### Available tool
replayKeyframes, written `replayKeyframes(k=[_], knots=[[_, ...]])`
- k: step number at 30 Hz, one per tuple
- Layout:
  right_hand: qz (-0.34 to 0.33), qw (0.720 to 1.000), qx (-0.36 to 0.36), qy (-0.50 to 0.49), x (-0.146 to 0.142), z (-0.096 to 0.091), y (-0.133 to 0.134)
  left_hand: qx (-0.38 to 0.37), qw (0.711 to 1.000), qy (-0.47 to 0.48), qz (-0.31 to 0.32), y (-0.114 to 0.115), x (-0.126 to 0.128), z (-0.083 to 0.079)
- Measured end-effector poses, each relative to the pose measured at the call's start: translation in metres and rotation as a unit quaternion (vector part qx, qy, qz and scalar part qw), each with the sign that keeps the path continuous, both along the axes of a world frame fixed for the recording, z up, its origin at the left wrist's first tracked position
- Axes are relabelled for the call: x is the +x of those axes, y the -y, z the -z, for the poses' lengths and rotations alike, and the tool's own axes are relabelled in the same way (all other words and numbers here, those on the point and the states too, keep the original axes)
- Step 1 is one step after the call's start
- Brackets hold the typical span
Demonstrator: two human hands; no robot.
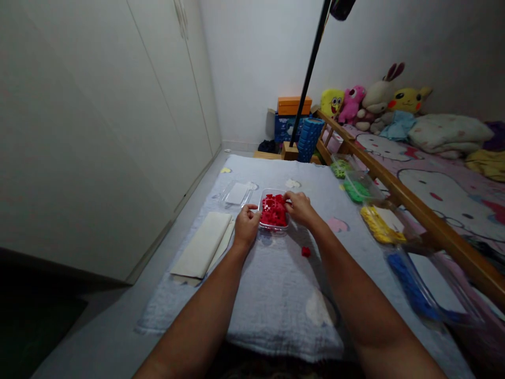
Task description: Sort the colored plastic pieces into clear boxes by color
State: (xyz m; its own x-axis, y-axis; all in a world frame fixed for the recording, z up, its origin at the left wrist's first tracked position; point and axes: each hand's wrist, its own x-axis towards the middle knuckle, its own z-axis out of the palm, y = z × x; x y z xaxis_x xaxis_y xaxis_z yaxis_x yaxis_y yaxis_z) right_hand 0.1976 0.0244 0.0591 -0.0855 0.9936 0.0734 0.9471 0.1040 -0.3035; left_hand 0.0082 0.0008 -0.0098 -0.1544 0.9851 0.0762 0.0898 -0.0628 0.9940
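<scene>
A clear plastic box (pixel 273 227) full of small red pieces (pixel 273 210) rests on a pale blue blanket (pixel 276 295). My left hand (pixel 246 225) grips the box's left side, thumb on the rim and fingers curled. My right hand (pixel 300 208) is at the box's right edge, its fingers pinched over the red pieces; what they hold is hidden. One loose red piece (pixel 305 251) lies on the blanket just below my right wrist.
The box's clear lid (pixel 236 194) and a folded white sheet (pixel 203 246) lie to the left. Clear boxes of green (pixel 355 188), yellow (pixel 379 223) and blue pieces (pixel 412 287) line the right beside a wooden bed rail (pixel 418 210). A black pole (pixel 310 71) stands behind; wardrobe doors run along the left.
</scene>
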Motion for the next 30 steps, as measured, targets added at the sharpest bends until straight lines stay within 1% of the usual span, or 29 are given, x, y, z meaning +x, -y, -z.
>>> replayKeyframes(k=[3, 8, 12, 17, 21, 23, 25, 30], knots=[[0.001, 1.000, 0.011, -0.016, 0.003, 0.002, 0.001, -0.003, 1.000, 0.003, -0.001, 0.000, 0.001, -0.001], [0.002, 0.999, 0.030, -0.032, 0.009, 0.001, 0.005, -0.004, 1.000, -0.002, -0.005, 0.001, 0.000, -0.003], [-0.008, 0.998, 0.050, -0.050, 0.002, 0.003, -0.002, -0.001, 1.000, 0.002, -0.002, 0.002, 0.001, -0.002], [0.000, 0.999, 0.022, -0.047, -0.006, 0.006, -0.013, -0.003, 1.000, 0.002, -0.001, 0.002, 0.001, -0.003], [0.006, 0.997, 0.051, -0.052, 0.000, 0.005, -0.009, -0.005, 1.000, -0.002, -0.005, 0.001, 0.001, -0.003], [-0.010, 0.997, 0.064, -0.049, 0.004, 0.001, -0.002, -0.003, 1.000, -0.005, -0.005, 0.001, 0.001, -0.003], [-0.040, 0.996, 0.057, -0.048, 0.005, -0.005, 0.006, 0.000, 1.000, -0.005, -0.004, 0.001, 0.001, -0.002], [-0.113, 0.992, -0.001, -0.053, -0.007, -0.022, 0.027, 0.004, 1.000, -0.007, -0.005, 0.000, 0.000, 0.002]])
